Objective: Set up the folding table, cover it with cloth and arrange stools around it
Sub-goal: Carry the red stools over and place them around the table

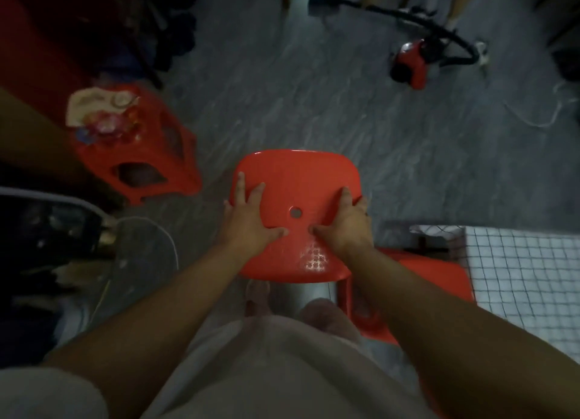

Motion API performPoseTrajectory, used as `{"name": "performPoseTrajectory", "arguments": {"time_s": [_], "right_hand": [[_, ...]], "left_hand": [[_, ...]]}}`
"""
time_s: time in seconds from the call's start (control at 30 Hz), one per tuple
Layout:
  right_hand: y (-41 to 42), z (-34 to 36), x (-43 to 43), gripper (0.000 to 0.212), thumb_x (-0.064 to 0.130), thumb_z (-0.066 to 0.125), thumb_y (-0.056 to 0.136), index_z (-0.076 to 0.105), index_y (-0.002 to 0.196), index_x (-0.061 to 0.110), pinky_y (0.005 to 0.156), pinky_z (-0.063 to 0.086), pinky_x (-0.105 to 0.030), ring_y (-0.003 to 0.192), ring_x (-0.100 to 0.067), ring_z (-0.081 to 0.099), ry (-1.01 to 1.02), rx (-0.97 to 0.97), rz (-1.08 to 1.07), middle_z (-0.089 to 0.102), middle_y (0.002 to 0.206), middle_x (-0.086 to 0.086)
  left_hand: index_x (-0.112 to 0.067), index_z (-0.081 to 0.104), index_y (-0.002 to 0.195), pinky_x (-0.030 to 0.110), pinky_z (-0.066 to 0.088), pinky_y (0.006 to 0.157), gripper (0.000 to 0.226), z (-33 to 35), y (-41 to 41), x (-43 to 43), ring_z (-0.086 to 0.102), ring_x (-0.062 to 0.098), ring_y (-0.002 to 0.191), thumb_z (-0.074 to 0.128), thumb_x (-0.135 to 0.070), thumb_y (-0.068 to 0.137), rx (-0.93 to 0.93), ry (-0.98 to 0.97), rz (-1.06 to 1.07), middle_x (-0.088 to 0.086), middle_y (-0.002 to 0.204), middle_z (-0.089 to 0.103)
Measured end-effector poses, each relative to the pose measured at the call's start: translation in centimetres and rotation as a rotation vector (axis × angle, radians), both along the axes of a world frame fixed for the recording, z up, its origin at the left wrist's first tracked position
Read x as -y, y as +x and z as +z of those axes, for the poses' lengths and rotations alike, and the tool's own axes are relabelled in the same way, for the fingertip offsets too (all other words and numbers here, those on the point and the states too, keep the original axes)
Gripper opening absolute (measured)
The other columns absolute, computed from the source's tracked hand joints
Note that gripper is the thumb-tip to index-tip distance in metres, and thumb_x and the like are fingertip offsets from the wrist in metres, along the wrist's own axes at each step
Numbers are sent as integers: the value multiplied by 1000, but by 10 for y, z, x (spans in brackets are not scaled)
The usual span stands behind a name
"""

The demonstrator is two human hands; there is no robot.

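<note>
I hold a red plastic stool (295, 180) in front of me above the grey floor, its square seat with a round centre hole facing up. My left hand (249, 216) grips the seat's left side, fingers spread on top. My right hand (343, 220) grips the right side, fingers curled over the edge. A second red stool (417, 280) stands partly beneath it at the right, against the table covered in a white checked cloth (527, 280). A third red stool (147, 148) stands at the left with small items on its seat.
A red vacuum cleaner (411, 63) with a black hose lies on the floor at the back right, a white cord (539, 117) trailing near it. A fan (141, 261) and dark clutter fill the left side. Open grey floor (314, 104) lies ahead.
</note>
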State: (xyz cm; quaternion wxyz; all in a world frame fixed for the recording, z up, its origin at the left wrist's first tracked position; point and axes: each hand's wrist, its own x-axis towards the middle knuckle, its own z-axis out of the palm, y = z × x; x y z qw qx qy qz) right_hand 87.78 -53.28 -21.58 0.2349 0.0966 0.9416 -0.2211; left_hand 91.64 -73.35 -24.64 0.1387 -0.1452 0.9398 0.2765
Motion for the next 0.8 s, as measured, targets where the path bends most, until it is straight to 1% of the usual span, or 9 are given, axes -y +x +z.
{"name": "performPoseTrajectory", "arguments": {"time_s": [0.1,0.2,0.33,0.4,0.5,0.67,0.8], "right_hand": [[-34,3,-23,114,43,84,76,6,158,27,110,42,-54,140,-46,33,1,2,-125,4,163,-22],[-67,-3,-51,114,42,84,75,9,158,25,109,42,-55,138,-46,36,-18,6,-220,8,161,-23],[-107,-19,-95,112,43,84,75,11,157,24,108,42,-53,137,-47,37,-59,21,-337,9,161,-24],[-128,-23,-121,112,43,85,75,11,157,25,108,42,-53,138,-47,36,-82,13,-396,9,161,-23],[-151,-25,-156,113,43,85,76,10,158,24,110,41,-53,140,-47,33,-109,21,-493,8,161,-24],[-189,-20,-204,112,43,84,74,11,157,23,108,41,-53,138,-49,33,-102,-1,-621,9,160,-25],[-222,-21,-234,112,43,84,75,10,157,23,108,40,-54,140,-48,31,-89,0,-720,6,162,-24]], "left_hand": [[-37,21,158,54,26,121,119,11,-60,-19,17,44,151,87,-60,62,23,-9,-109,-13,166,-24],[-38,18,159,52,20,123,120,8,-111,-46,14,43,152,85,-62,63,24,-25,-224,-13,165,-25],[-36,19,159,50,16,124,122,1,-181,-92,14,40,153,87,-62,61,50,-80,-340,-8,166,-24],[-37,18,159,51,18,124,122,1,-213,-123,13,41,153,87,-61,62,56,-105,-400,-8,166,-24],[-39,17,159,55,24,121,121,5,-254,-162,16,46,151,86,-63,62,61,-139,-487,-11,166,-24],[-38,18,158,54,22,123,123,7,-320,-220,15,44,152,86,-64,60,40,-144,-629,-7,167,-20],[-36,19,158,55,23,122,122,0,-371,-260,15,44,152,85,-65,60,19,-138,-744,-4,168,-18]]}}
